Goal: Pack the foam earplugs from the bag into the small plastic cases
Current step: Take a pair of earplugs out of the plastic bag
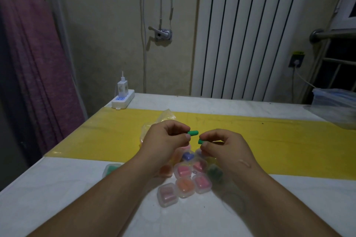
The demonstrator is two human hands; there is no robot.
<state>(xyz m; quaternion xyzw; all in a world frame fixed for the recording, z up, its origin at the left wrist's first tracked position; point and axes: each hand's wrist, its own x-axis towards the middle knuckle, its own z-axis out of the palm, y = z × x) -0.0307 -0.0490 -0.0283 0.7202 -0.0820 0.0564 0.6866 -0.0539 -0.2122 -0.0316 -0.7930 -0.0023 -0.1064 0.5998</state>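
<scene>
left hand (pixel 165 141) pinches green earplug (pixel 193 132), right hand (pixel 228 147) pinches second green earplug (pixel 201 141), both raised over small cases (pixel 182 171) with coloured plugs inside. clear bag (pixel 165 116) behind hands on yellow strip (pixel 279 140) across white table (pixel 57 198). power strip (pixel 123 100) at far left corner; radiator (pixel 240 34) on wall, purple curtain (pixel 28 63) at left.

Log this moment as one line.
left hand: pinches green earplug | right hand: pinches second green earplug | filled cases: clustered below hands | bag: behind left hand
</scene>
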